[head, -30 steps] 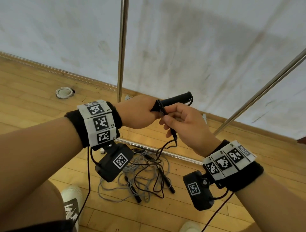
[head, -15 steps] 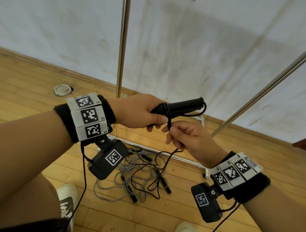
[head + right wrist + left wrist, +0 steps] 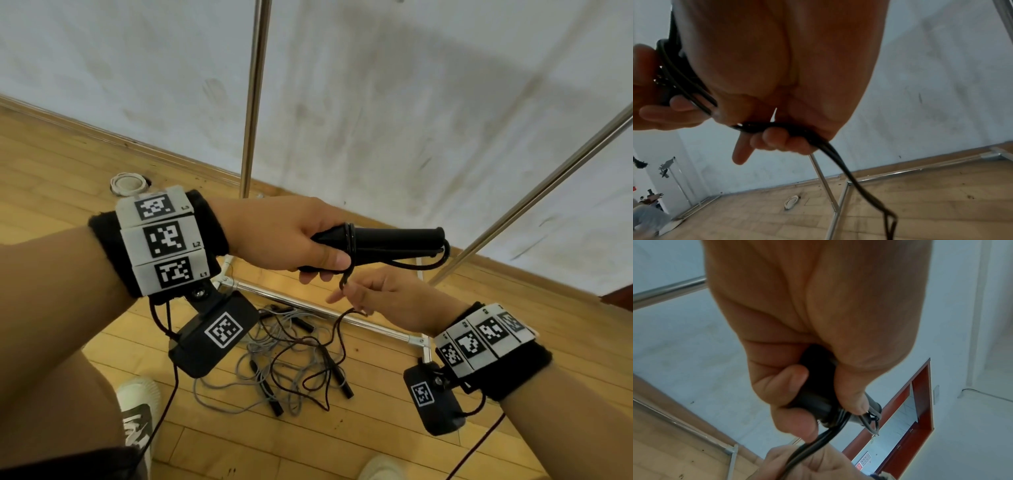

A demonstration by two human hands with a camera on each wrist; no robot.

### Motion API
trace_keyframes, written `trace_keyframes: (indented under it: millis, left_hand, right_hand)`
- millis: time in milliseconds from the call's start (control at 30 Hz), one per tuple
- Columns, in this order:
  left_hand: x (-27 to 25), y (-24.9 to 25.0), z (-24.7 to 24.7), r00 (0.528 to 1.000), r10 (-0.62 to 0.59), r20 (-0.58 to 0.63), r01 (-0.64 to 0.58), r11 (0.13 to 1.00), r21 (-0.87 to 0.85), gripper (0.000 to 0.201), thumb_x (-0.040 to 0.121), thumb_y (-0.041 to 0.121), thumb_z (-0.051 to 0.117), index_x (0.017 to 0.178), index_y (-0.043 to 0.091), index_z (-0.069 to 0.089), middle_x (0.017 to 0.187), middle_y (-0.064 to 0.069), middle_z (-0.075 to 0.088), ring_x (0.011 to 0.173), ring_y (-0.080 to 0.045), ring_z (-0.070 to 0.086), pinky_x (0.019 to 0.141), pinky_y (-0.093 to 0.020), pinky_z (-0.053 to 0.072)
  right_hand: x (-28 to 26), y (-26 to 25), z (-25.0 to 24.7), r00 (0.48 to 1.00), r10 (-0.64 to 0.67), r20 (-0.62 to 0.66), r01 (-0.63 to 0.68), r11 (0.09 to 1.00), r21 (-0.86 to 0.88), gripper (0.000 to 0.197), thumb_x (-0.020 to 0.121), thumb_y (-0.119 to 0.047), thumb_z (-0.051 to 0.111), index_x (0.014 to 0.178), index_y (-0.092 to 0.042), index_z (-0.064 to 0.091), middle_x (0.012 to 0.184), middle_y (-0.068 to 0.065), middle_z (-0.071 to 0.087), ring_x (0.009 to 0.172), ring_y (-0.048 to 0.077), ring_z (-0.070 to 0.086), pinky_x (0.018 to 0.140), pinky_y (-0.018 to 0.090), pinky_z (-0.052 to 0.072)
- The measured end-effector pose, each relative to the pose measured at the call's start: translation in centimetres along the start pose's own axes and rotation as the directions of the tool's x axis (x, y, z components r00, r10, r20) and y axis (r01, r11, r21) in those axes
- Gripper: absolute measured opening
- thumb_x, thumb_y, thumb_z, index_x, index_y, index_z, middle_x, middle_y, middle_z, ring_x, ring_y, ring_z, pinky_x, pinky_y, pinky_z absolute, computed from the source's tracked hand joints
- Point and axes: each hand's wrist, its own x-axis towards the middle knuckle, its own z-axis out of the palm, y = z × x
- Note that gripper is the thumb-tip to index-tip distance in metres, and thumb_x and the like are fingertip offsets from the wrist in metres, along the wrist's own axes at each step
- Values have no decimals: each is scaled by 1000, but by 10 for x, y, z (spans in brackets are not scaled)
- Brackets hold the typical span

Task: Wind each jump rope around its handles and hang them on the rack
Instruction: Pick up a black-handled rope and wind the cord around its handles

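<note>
My left hand (image 3: 291, 240) grips the two black handles (image 3: 394, 241) of a jump rope, held level and pointing right. A couple of turns of black cord (image 3: 350, 240) ring the handles by my thumb, and a loop hangs off their far end. Just below, my right hand (image 3: 387, 298) pinches the doubled cord (image 3: 818, 141), which trails down to the floor. The left wrist view shows the handles (image 3: 813, 386) in my fist with the cord (image 3: 807, 449) running to the right hand. More ropes, grey and black (image 3: 291, 363), lie tangled on the floor.
The metal rack stands right ahead: an upright post (image 3: 255, 96), a slanted bar (image 3: 534, 195) on the right and a floor rail (image 3: 325, 308) under my hands. A white round object (image 3: 128, 183) lies by the wall. My shoes (image 3: 137, 411) are near the tangle.
My right hand has come down from the handles to below them, drawing the cord round. The left hand and handles have shifted slightly right and now lie level.
</note>
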Motion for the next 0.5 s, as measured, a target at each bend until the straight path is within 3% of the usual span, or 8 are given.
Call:
trace_keyframes:
  millis: [67, 133, 200, 267, 300, 333, 400, 500]
  left_hand:
    - [-2, -2, -1, 999, -24, 30, 24, 1000, -2, 5, 98, 27, 57, 98, 23, 60, 74, 8, 68, 63, -8, 63, 61, -22, 50]
    - [-3, -4, 0, 996, -30, 86, 32, 999, -21, 5, 98, 25, 58, 98, 22, 61, 75, 7, 68, 64, -9, 63, 61, -24, 50]
    - [-3, -6, 3, 988, -28, 155, 32, 999, -24, 7, 98, 24, 57, 93, 28, 60, 71, 11, 67, 62, -7, 62, 59, -19, 48]
    - [-2, -6, 7, 977, -51, 209, 54, 998, -10, 7, 98, 25, 57, 93, 27, 61, 72, 10, 68, 62, -9, 62, 59, -16, 46]
    - [-2, -7, 9, 971, -64, 229, 64, 998, 10, 7, 98, 26, 58, 95, 21, 63, 76, 4, 70, 64, -12, 64, 60, -18, 48]
    - [-1, -7, 10, 966, -78, 248, 70, 997, 40, 13, 98, 27, 58, 97, 16, 63, 79, -2, 72, 67, -17, 66, 62, -22, 51]
    - [1, -9, 14, 956, -113, 272, 90, 991, 95, 15, 97, 30, 58, 95, 16, 63, 78, -1, 72, 68, -17, 67, 65, -25, 53]
    - [5, -13, 21, 933, -184, 310, 154, 981, 117, 11, 97, 30, 59, 89, 24, 60, 74, 6, 68, 65, -8, 65, 60, -15, 49]
  right_hand:
    - [3, 3, 2, 997, -17, 75, 17, 1000, -2, 21, 94, -60, 44, 96, -57, 65, 102, -1, 65, 99, 18, 63, 88, 47, 54]
    - [3, 5, 3, 997, 13, 73, -13, 1000, 3, 20, 92, -54, 51, 105, -51, 66, 106, -7, 67, 97, 12, 64, 87, 36, 56]
    - [6, 15, 0, 999, 42, 30, -41, 999, -34, 16, 89, -46, 64, 101, -36, 69, 94, -9, 70, 84, 9, 66, 79, 28, 57]
    - [8, 22, -4, 992, 127, 4, -127, 989, -76, 11, 83, -30, 73, 90, -23, 70, 75, -12, 67, 72, 9, 64, 77, 30, 56]
    - [11, 24, -7, 992, 123, 3, -122, 985, -120, 8, 81, -24, 73, 79, -29, 67, 67, -15, 64, 66, 5, 62, 73, 26, 53]
    - [13, 23, -9, 994, 107, -7, -106, 972, -208, 25, 82, -19, 71, 71, -39, 61, 61, -16, 62, 62, 2, 60, 67, 21, 48]
    - [16, 15, -9, 995, 100, -8, -96, 923, -372, 30, 90, -25, 64, 67, -42, 57, 61, -14, 61, 60, 1, 58, 63, 17, 42]
    - [14, 1, -9, 1000, 18, -23, -26, 906, -423, 26, 97, -47, 45, 73, -38, 52, 64, -13, 57, 62, 0, 56, 57, 11, 35]
